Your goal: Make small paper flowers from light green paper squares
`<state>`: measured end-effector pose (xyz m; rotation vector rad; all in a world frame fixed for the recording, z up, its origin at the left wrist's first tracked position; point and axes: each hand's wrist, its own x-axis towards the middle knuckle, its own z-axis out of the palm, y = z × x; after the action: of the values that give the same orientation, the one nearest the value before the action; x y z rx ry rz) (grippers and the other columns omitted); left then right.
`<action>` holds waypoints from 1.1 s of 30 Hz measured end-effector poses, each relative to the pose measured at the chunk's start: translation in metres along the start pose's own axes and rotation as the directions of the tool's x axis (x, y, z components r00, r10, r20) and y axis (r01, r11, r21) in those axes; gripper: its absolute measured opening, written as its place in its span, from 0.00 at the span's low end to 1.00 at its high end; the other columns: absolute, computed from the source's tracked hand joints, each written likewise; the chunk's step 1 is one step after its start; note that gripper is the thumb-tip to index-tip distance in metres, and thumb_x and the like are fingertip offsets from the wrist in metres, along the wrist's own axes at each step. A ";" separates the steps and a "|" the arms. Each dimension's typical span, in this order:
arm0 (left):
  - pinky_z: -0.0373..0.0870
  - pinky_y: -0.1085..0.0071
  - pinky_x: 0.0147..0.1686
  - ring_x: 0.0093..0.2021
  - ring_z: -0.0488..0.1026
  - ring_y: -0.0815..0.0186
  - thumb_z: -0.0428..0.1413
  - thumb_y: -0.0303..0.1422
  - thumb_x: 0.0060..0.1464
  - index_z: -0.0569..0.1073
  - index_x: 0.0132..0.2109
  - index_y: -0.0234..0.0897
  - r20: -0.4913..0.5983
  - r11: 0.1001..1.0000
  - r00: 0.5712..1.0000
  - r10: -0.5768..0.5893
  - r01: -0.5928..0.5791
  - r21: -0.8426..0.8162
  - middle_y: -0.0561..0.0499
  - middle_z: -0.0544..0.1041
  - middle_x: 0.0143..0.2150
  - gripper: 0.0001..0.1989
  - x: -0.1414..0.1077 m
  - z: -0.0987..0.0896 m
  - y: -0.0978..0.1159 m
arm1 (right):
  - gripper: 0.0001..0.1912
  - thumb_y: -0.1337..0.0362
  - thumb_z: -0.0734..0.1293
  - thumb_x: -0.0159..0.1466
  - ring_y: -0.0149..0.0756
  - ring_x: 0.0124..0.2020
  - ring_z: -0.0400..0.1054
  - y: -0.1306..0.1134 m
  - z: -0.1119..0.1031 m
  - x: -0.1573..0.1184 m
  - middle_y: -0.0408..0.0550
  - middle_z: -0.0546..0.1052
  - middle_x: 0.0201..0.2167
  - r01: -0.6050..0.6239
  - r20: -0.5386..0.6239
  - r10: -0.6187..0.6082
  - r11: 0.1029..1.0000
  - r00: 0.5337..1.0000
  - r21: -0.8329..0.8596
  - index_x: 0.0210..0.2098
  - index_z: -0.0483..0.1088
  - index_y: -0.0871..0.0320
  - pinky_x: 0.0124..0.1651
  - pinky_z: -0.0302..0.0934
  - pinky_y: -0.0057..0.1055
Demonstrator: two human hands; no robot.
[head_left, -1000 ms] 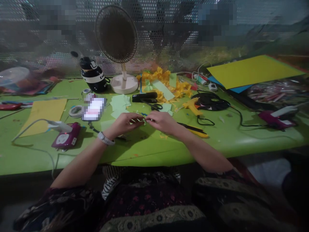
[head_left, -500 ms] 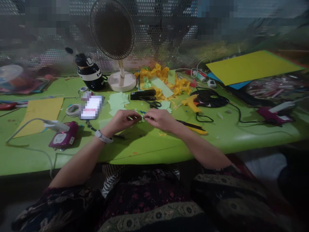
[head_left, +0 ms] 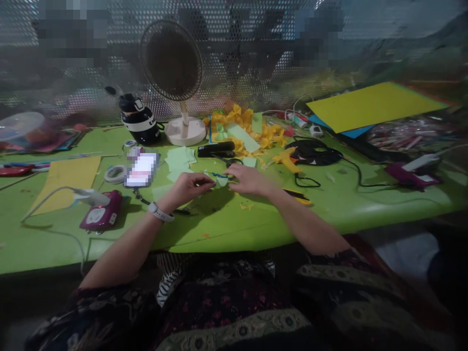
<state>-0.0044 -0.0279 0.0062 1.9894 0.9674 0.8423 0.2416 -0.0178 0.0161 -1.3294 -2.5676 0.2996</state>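
Observation:
Near the middle of the green table, my left hand [head_left: 190, 188] has its thumb and fingers pinched at the edge of a small piece of pale green paper [head_left: 221, 182]. Just to its right, my right hand [head_left: 249, 180] is held palm down with bent fingers slightly apart, close to the paper's other side. Behind the paper, between my hands, lies a thin blue twisted strip [head_left: 219, 175]. Scissors [head_left: 234, 161] and a black stapler [head_left: 215, 149] lie beyond my fingers. A yellow utility knife [head_left: 300, 197] is partly hidden by my right forearm.
Pale green paper pieces [head_left: 179, 161] lie beside a phone [head_left: 142, 169] and a tape roll [head_left: 114, 174]. Yellow paper flowers [head_left: 237, 117], a fan [head_left: 185, 130] and a dark bottle [head_left: 141, 124] stand behind. A yellow glue gun [head_left: 287, 158] and corded magenta power adapters [head_left: 104, 212] flank my arms.
My hands have drawn slightly apart, and the right fingers have loosened from their pinch. More of the pale green paper and the blue strip shows between them. The view has tilted up slightly.

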 end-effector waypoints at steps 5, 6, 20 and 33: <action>0.76 0.74 0.28 0.27 0.80 0.65 0.63 0.40 0.53 0.81 0.37 0.35 0.008 0.990 0.994 -0.111 0.111 -0.083 0.48 0.82 0.28 0.12 -0.001 0.011 -0.001 | 0.14 0.66 0.66 0.65 0.40 0.44 0.71 -0.001 0.018 0.008 0.51 0.79 0.45 -0.029 -0.068 0.028 1.000 0.997 -0.007 0.50 0.78 0.56 0.38 0.59 0.31; 0.76 0.74 0.28 0.26 0.80 0.65 0.63 0.40 0.52 0.81 0.36 0.35 -0.003 0.986 0.991 -0.136 0.135 -0.095 0.49 0.82 0.28 0.12 0.000 0.013 -0.002 | 0.13 0.67 0.66 0.66 0.40 0.43 0.71 -0.002 0.020 0.009 0.51 0.79 0.44 -0.041 -0.087 0.040 0.999 0.995 -0.008 0.48 0.79 0.56 0.38 0.58 0.31; 0.77 0.75 0.27 0.23 0.79 0.68 0.66 0.35 0.50 0.82 0.34 0.33 -0.103 0.915 0.938 -0.331 0.292 -0.278 0.48 0.83 0.29 0.08 0.004 0.020 -0.009 | 0.11 0.71 0.65 0.67 0.38 0.38 0.73 -0.004 0.033 0.006 0.53 0.81 0.38 0.016 -0.342 -0.043 0.997 0.939 -0.080 0.43 0.80 0.60 0.37 0.61 0.31; 0.79 0.73 0.30 0.24 0.79 0.68 0.68 0.33 0.51 0.82 0.33 0.32 -0.080 0.858 0.909 -0.410 0.355 -0.371 0.47 0.83 0.28 0.07 0.006 0.022 -0.011 | 0.13 0.71 0.62 0.68 0.39 0.36 0.72 -0.011 0.032 0.003 0.55 0.81 0.37 0.046 -0.367 -0.107 0.984 0.924 -0.173 0.43 0.79 0.61 0.37 0.61 0.33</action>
<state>0.0129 -0.0258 -0.0127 1.3803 1.1658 0.8789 0.2222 -0.0238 -0.0113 -1.1949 -2.3457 -0.1696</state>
